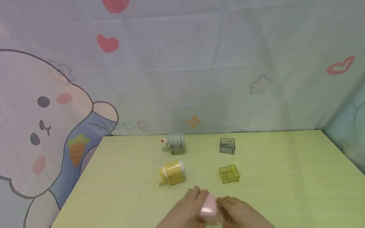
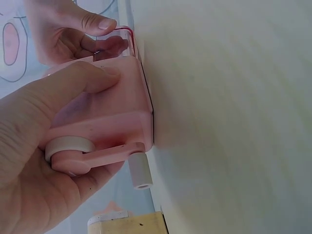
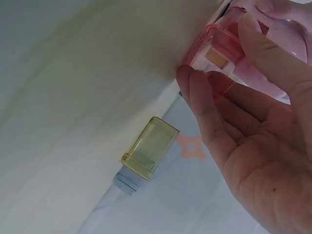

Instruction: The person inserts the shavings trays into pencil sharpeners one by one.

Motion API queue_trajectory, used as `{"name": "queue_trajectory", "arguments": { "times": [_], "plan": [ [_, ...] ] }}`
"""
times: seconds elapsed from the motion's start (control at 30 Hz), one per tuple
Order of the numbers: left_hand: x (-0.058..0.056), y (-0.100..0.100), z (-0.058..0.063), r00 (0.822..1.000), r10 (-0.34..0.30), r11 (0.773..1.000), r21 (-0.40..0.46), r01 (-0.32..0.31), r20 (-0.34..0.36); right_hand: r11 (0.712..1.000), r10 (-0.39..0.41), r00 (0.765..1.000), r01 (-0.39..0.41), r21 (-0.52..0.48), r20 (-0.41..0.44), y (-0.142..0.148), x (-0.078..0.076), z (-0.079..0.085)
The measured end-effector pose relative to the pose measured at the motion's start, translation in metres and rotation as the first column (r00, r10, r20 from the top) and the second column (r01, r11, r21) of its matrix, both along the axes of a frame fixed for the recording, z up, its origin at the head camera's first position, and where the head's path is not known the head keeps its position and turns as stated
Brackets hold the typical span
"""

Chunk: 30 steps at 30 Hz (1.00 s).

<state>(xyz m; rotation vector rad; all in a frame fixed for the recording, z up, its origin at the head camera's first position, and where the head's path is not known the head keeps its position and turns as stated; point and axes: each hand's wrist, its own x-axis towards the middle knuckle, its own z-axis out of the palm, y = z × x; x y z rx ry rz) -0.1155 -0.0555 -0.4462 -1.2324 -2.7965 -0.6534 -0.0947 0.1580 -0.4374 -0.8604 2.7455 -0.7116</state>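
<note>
At the table's near edge, my left hand [image 1: 189, 207] grips a pink crank pencil sharpener [image 2: 107, 97], thumb across its top and fingers around the crank side. The crank's pale handle [image 2: 140, 170] points toward the table in the left wrist view. My right hand [image 3: 258, 117] pinches a clear pinkish shavings drawer [image 3: 212, 51] between thumb and fingertips, at the sharpener's side away from the crank. The drawer partly sticks out of the body. Part of the drawer is hidden behind my right fingers in the head view.
A yellow crank sharpener [image 1: 173, 172] and a grey one [image 1: 176, 143] stand farther back on the left of the table [image 1: 285, 177]. Right of them lie a yellow clear drawer [image 1: 229, 174] and a grey clear drawer [image 1: 227, 145]. A printed cloth [image 1: 182, 63] hangs behind.
</note>
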Motion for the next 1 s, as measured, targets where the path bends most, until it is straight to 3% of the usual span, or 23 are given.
{"name": "queue_trajectory", "arguments": {
  "times": [0.43,0.63,0.8,1.0],
  "plan": [
    [-0.0015,-0.0035,0.0007,1.000,-0.022,1.000,0.008,0.022,-0.016,0.997,0.038,0.999,-0.037,-0.064,0.011,-0.0028,-0.0007,0.0034],
    [-0.0009,-0.0040,0.0000,0.999,-0.031,0.999,0.013,0.031,-0.009,0.997,0.004,0.999,-0.001,-0.071,0.035,-0.0058,-0.0009,0.0040],
    [-0.0005,-0.0036,0.0013,0.999,-0.032,0.999,0.004,0.032,-0.004,0.995,-0.018,0.997,0.025,-0.096,0.080,-0.0076,-0.0018,0.0051],
    [-0.0007,-0.0019,0.0030,1.000,-0.028,1.000,-0.001,0.028,-0.002,0.983,-0.021,0.976,0.060,-0.175,0.217,-0.0075,-0.0022,0.0059]
  ]
}}
